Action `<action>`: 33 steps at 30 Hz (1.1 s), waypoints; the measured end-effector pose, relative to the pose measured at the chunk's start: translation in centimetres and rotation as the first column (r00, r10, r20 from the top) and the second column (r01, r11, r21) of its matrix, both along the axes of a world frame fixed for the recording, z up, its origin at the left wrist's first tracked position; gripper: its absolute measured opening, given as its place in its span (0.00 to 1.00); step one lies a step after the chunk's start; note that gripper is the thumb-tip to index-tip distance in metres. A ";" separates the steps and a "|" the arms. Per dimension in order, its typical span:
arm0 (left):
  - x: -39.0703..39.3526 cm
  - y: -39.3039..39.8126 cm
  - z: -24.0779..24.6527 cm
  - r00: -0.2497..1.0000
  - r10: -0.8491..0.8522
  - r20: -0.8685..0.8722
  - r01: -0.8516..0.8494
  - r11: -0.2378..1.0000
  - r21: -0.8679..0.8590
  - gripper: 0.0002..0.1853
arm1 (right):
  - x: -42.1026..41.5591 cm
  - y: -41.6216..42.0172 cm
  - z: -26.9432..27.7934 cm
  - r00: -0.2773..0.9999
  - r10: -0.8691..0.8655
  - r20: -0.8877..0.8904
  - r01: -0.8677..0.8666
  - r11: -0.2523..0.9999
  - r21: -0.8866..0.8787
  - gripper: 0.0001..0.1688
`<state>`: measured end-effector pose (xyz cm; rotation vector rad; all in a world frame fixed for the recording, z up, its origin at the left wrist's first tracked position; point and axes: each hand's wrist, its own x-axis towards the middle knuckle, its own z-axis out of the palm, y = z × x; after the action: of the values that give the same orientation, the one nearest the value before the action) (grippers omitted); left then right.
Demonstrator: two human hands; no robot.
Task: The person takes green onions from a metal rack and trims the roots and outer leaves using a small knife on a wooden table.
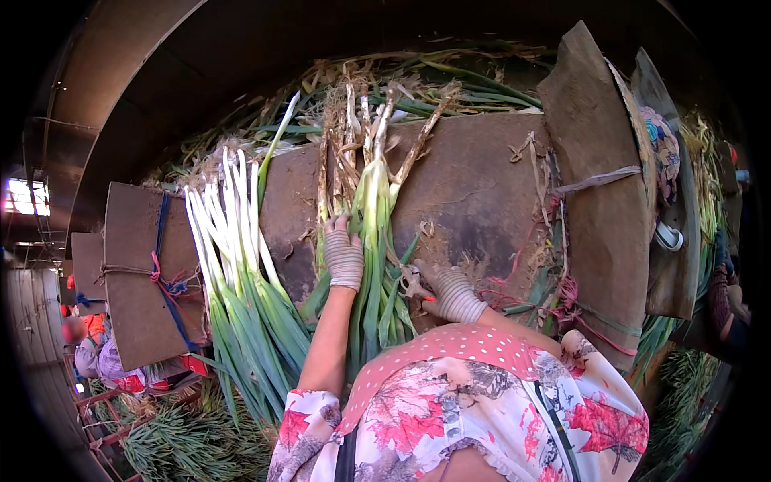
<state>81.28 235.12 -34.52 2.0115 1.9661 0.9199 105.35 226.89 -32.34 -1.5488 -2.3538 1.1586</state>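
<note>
Both my hands wear striped, dirty fingerless gloves. My left hand rests on the unpeeled green onions, whose soil-stained roots point away from me; whether its fingers grip a stalk is not clear. To the right, my right hand is closed around a metal tool with a red-orange part, perhaps an air nozzle or cutter, beside the leaves. Left of my left hand lies a pile of green onions with clean white stems, their leaves hanging toward me over the edge of the brown work board.
Root scraps and dry husks lie beyond the board. Upright panels tied with cord stand at the left and right. More green onions lie low at the left. Other people are at both sides, one in an orange garment.
</note>
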 end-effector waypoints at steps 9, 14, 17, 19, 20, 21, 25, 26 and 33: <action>2.3 2.4 2.0 0.932 -0.121 -0.343 0.027 0.963 -0.267 0.21 | -1.6 5.6 -0.5 0.991 -0.105 0.080 0.100 0.993 0.061 0.46; 3.4 6.1 3.0 0.916 -0.163 -0.368 -0.068 0.839 -0.540 0.24 | -2.3 10.5 -2.0 0.978 -0.200 0.058 0.187 0.966 0.175 0.40; 3.6 7.0 3.6 0.922 -0.174 -0.347 -0.086 0.779 -0.621 0.25 | -2.2 14.5 -2.7 0.964 -0.257 0.063 0.247 0.960 0.130 0.40; 2.6 6.0 3.2 0.939 -0.158 -0.307 -0.076 0.773 -0.630 0.25 | -1.6 15.6 -2.8 0.969 -0.243 0.042 0.236 0.963 0.132 0.40; 2.0 4.7 2.9 0.943 -0.153 -0.297 -0.055 0.805 -0.590 0.25 | -1.2 15.6 -2.0 0.976 -0.212 0.042 0.205 0.972 0.117 0.41; 1.6 3.9 3.1 0.961 -0.139 -0.240 -0.044 0.778 -0.627 0.26 | -1.0 15.3 -1.2 0.983 -0.182 0.040 0.177 0.979 0.097 0.41; 0.4 -0.1 3.4 0.994 -0.085 -0.071 0.020 0.772 -0.635 0.27 | -0.9 8.9 -0.8 0.988 -0.156 -0.004 0.156 0.982 0.104 0.46; 0.2 -1.0 3.2 0.996 -0.078 -0.044 0.037 0.800 -0.598 0.28 | -1.2 7.8 -0.7 0.990 -0.143 0.005 0.142 0.988 0.064 0.46; -2.0 -7.5 0.7 0.906 0.133 0.401 0.184 0.731 -0.658 0.15 | -2.9 9.7 -0.8 0.978 -0.185 -0.095 0.195 0.974 0.114 0.37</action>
<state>79.29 227.58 -33.81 1.2736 1.6683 0.4453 102.49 236.62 -33.13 -1.6085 -2.1262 0.9964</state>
